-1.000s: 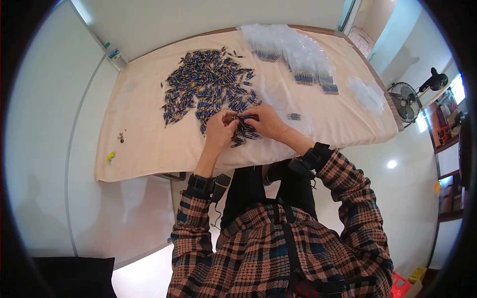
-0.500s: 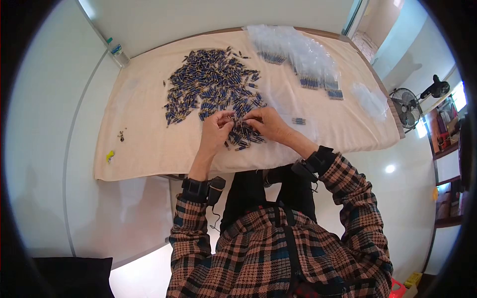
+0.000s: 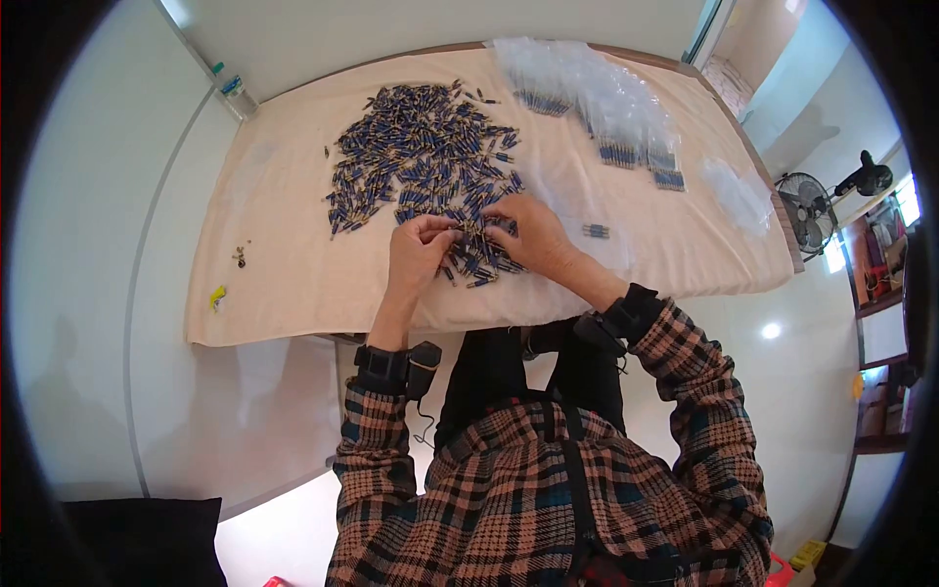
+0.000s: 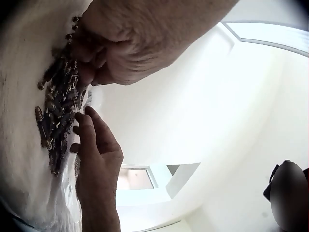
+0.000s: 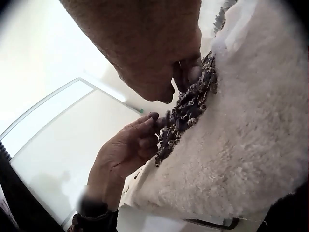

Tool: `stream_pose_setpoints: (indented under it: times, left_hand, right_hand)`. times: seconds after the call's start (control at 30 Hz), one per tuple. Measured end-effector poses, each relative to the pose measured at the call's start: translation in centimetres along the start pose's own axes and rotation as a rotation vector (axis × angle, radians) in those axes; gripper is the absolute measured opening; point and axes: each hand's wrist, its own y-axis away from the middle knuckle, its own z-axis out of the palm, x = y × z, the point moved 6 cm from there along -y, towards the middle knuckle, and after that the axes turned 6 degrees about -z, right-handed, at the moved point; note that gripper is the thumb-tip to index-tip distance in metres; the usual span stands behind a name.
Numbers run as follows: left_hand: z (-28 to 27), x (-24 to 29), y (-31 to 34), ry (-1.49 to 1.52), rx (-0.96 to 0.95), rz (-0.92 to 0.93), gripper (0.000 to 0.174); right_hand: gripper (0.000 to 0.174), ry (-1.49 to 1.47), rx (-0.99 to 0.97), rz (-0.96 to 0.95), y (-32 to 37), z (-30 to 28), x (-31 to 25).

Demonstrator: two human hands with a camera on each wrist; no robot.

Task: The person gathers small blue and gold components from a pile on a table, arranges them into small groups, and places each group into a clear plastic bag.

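Note:
A wide heap of small blue-and-gold metal plugs (image 3: 416, 142) lies on the cream cloth, and a looser bunch of plugs (image 3: 479, 262) spreads at its near end. At the left side of this bunch is my left hand (image 3: 416, 256), its thumb and fingers curled together at a plug (image 5: 167, 118); the fingers partly cover it. My right hand (image 3: 536, 235) reaches in from the right, thumb and fingers apart, fingertips among the plugs. In the left wrist view the right hand (image 4: 99, 159) has its fingertips right at the bunch's edge.
A short row of plugs (image 3: 596, 231) lies on clear plastic right of my right hand. Clear bags (image 3: 587, 83) with rows of plugs are at the back right, more clear plastic (image 3: 736, 196) beyond. A bottle (image 3: 233, 90) stands at the back left; a yellow item (image 3: 217, 297) lies front left.
My hands, close together over the bunch a second ago, have drawn apart. The right hand's fingers have spread over the plugs; the left hand has moved slightly left.

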Motion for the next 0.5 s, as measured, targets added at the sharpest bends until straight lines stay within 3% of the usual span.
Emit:
stream_pose_setpoints:
  times: [0.13,0.23,0.5]
  left_hand:
    - [-0.8,0.5,0.2,0.119,0.017,-0.006,0.012]
    - [-1.6,0.9,0.6,-0.021,0.065,0.028,0.012]
    - [-2.2,0.6,0.6,0.035,0.097,-0.008,0.009]
  right_hand:
    - [0.028,0.122,-0.141,0.095,0.1,0.6,-1.1]
    - [0.030,0.153,-0.141,0.079,-0.1,1.0,-2.0]
    - [0.028,0.094,-0.138,0.066,-0.7,2.0,-0.7]
